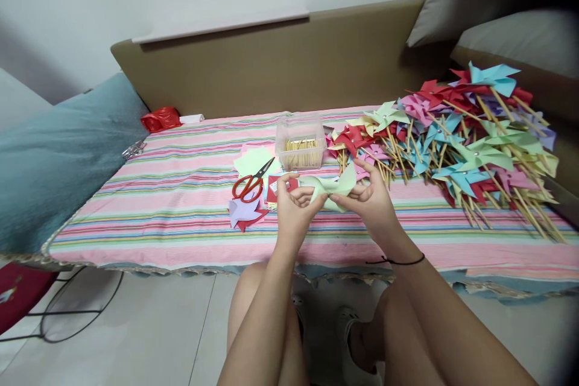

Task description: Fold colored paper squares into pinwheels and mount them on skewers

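A pale green paper pinwheel is held between my two hands, its blades folded in toward the middle. My left hand pinches it from the left, thumb near the centre. From the right, my right hand grips it, with its thumb meeting the other at the centre. Whether a pin sits under the thumbs I cannot make out. Just beyond the hands stands a clear plastic box with thin wooden sticks inside. Red-handled scissors lie left of my left hand, on green paper sheets.
A large heap of finished pinwheels on sticks covers the right side of the striped cloth. Purple cut paper lies near the scissors. At the far left are a red plastic bag and a blue cushion.
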A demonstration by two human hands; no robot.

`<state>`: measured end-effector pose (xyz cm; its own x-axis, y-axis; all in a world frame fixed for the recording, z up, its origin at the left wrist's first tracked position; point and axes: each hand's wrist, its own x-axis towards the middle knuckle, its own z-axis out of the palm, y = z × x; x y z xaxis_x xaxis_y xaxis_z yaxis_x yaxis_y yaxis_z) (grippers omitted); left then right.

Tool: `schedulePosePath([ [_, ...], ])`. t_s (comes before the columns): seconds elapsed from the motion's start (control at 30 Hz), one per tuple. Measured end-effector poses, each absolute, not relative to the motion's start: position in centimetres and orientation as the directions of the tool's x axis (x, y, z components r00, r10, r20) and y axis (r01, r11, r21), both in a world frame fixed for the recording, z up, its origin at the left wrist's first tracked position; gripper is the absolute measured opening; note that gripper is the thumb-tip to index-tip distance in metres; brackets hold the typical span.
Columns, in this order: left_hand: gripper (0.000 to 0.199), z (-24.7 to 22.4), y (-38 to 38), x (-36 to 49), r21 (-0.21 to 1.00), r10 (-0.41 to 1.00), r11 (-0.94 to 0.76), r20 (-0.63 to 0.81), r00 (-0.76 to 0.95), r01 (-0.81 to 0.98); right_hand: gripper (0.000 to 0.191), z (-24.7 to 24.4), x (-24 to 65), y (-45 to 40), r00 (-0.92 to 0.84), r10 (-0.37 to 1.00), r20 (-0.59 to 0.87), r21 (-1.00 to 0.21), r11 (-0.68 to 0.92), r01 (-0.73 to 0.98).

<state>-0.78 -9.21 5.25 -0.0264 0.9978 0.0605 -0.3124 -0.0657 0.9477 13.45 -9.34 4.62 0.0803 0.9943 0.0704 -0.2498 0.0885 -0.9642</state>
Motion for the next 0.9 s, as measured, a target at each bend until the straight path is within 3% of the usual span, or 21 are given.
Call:
schedulePosePath([
  [0.2,0.046,5.4,-9.3,-0.8,0.933,0.999,-0.038,0.043,0.004,-0.359,0.098,4.0,13.7,-8.9,0.096,0.995,0.04,-0.962,0.065,-0.267],
  [0.47,0.064,5.0,-9.1,-0.6,0.942,0.996,-0.065,0.08,0.03,-0.329,0.091,3.9,14.0,-8.9,0.046,0.998,0.054,-0.974,0.062,-0.219],
  [0.7,0.062,4.7,-9.3,-1.0,0.968,0.996,-0.023,0.045,0.079,-0.251,0.078,4.0,14.5,-9.1,-0.065,0.997,0.038,-0.986,0.027,-0.163],
  [0.9,0.056,4.4,-9.4,-1.2,0.981,0.999,-0.032,0.035,0.009,-0.192,0.08,4.5,14.1,-9.2,-0.051,0.998,-0.029,-0.981,-0.038,-0.192],
])
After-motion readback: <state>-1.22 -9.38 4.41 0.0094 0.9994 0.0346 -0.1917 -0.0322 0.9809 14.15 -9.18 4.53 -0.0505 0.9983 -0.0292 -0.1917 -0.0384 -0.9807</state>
